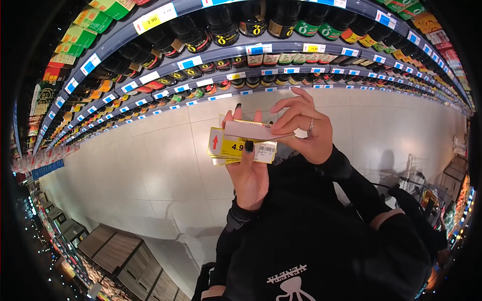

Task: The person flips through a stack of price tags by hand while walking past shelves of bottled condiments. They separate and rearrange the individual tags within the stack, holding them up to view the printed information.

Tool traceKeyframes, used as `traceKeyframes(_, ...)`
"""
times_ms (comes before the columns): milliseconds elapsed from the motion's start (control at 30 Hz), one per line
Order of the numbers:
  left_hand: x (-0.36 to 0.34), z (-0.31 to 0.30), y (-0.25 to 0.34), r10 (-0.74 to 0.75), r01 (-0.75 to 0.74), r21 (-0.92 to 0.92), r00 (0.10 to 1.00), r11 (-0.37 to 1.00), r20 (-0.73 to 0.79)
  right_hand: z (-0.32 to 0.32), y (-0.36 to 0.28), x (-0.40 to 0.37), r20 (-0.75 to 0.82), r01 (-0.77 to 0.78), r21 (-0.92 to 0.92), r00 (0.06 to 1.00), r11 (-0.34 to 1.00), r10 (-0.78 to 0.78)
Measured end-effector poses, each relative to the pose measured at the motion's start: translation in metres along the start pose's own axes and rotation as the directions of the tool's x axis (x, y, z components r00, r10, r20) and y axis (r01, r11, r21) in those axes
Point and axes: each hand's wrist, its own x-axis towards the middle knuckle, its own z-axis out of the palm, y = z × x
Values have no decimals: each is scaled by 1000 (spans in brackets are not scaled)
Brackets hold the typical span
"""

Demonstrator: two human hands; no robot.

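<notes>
A stack of price tags [217,145] rests in my left hand [248,175], its thumb pressed on the front tag and the fingertips showing behind the top edge. The front tag is yellow and white, with a red arrow, a price starting 4.9 and a barcode. My right hand [306,125], with a ring on one finger, pinches the right end of a pale blank-looking tag [251,130] at the top of the stack. That tag is lifted at an angle and overlaps the upper part of the front one.
Ahead curve long shelves of dark bottles [223,27], with blue and yellow price labels [151,20] along their edges. Pale floor tiles [165,145] lie below. Wooden crates [120,256] stand at the lower left, and a cart [429,198] is at the right.
</notes>
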Motion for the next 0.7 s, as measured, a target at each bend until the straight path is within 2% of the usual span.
traceKeyframes(67,-1,0,-1,-14,14,-5,1000,1000,8,0,2,-1,8,-24,46,1000,999,24)
traceKeyframes(133,-1,3,-1,-14,14,2,1000,1000,-1,0,2,-3,48,-168,279,986,945,161)
traceKeyframes(267,-1,1,-2,18,-18,15,1000,1000,-3,1,1,-5,74,-266,377,963,887,257)
traceKeyframes(333,-1,0,-4,26,-26,29,1000,999,1,3,-3,-5,118,-391,512,914,765,388)
traceKeyframes(467,-2,-1,-7,43,-43,32,999,999,-5,-4,-3,-5,208,-475,500,877,724,432)
traceKeyframes(533,-3,1,-8,33,-32,36,999,999,-35,-8,-2,-5,248,-553,540,825,635,508)
traceKeyframes(600,-5,-1,-9,24,-21,38,998,999,-63,-8,5,-8,197,-531,510,838,677,509)
traceKeyframes(667,-13,-10,-12,-37,58,100,979,993,-199,-9,7,-7,145,-510,475,849,717,508)
traceKeyframes(700,-15,-11,-13,-40,60,99,980,993,-196,-10,6,-6,128,-538,435,831,722,542)
